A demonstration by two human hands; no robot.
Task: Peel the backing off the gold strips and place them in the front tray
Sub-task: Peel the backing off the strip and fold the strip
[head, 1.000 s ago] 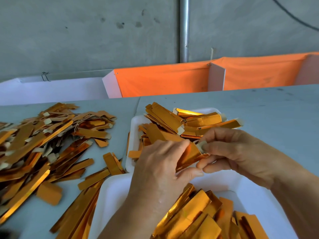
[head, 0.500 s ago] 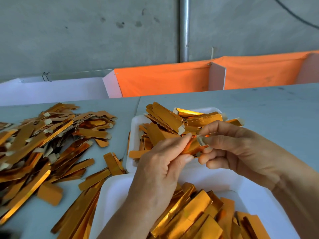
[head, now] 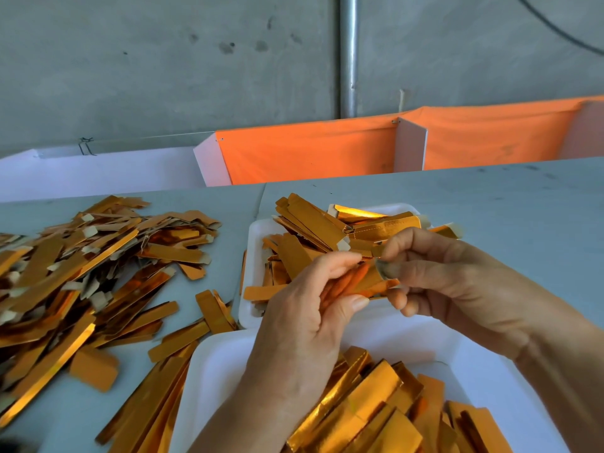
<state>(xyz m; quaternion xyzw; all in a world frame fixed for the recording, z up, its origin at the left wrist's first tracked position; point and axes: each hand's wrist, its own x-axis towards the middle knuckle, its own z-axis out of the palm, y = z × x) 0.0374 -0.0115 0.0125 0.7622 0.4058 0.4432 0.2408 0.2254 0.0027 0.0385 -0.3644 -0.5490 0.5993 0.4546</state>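
Gold strip (head: pixel 362 282) sits pinched between both hands above the two trays: left hand (head: pixel 313 308) holds its body, right hand (head: pixel 434 282) nips the end tab. Best to anchor the left grip firmly and draw the backing off slowly along the length, then drop the strip in the front tray (head: pixel 215 364).

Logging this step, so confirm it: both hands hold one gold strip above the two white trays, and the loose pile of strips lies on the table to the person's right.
Wrong on one point: the head view shows the loose pile of strips on the person's left, not right. The rest stands: the left hand and right hand hold one gold strip above the far tray and front tray.
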